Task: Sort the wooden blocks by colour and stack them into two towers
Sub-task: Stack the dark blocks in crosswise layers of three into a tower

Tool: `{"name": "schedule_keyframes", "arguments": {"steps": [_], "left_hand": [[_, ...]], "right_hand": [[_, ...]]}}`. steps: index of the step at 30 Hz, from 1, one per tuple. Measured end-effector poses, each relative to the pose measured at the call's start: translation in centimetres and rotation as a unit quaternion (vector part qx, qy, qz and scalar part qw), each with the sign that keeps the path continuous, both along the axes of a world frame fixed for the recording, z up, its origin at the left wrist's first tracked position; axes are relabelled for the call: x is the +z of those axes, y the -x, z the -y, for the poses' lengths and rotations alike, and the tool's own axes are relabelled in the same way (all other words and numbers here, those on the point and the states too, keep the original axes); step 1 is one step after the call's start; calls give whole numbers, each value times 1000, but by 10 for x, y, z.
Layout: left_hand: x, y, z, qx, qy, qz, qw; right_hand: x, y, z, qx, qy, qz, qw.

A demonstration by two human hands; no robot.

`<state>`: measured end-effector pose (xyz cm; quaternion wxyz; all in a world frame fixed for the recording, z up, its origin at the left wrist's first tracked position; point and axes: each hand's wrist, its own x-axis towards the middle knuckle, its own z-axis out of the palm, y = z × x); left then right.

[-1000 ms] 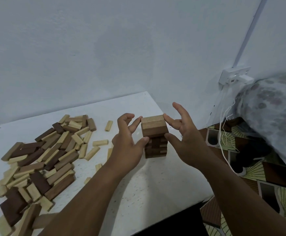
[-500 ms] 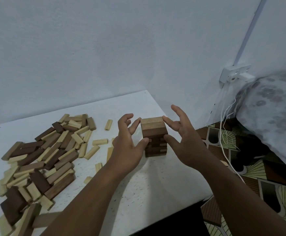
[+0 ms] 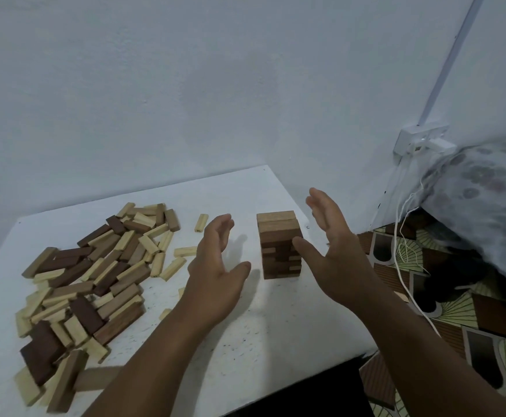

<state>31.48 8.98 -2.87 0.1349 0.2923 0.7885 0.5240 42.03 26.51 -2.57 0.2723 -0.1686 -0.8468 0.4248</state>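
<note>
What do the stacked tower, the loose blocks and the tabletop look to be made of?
Tower: brown wood, matte, with visible grain lines on the top blocks; probably unvarnished.
Loose pile: the same kind of blocks, pale yellowish and dark brown wood, dull surfaces with no glare.
Tabletop: smooth white surface with fine dark speckles; laminate or painted board, cannot tell which.

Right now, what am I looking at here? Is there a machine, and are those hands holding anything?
There is no machine. A person wears a camera on the head, so the picture looks forward and down at that person's own arms. On the white table stands a small tower of brown wooden blocks. The left hand and the right hand are open on either side of it and hold nothing. To the left lies a loose pile of light and dark blocks, not yet sorted. White cables hang from a wall socket on the right.
</note>
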Motion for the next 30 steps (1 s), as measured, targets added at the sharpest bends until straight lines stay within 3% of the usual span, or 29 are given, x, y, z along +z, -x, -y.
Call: {"name": "schedule_keyframes", "arguments": {"steps": [11, 16, 21, 28, 30], "left_hand": [[16, -15, 116, 96, -27, -54, 994], [8, -12, 182, 157, 33, -94, 983], [-17, -9, 232, 190, 120, -147, 963], [-46, -7, 241, 208, 158, -134, 956], [-49, -10, 238, 246, 131, -140, 950]], "right_hand": [[2, 30, 118, 143, -16, -3, 990], [-25, 46, 173, 212, -20, 11, 977], [-50, 56, 214, 239, -96, 14, 966], [-54, 65, 238, 268, -142, 194, 933], [-46, 67, 236, 269, -210, 226, 913]]}}
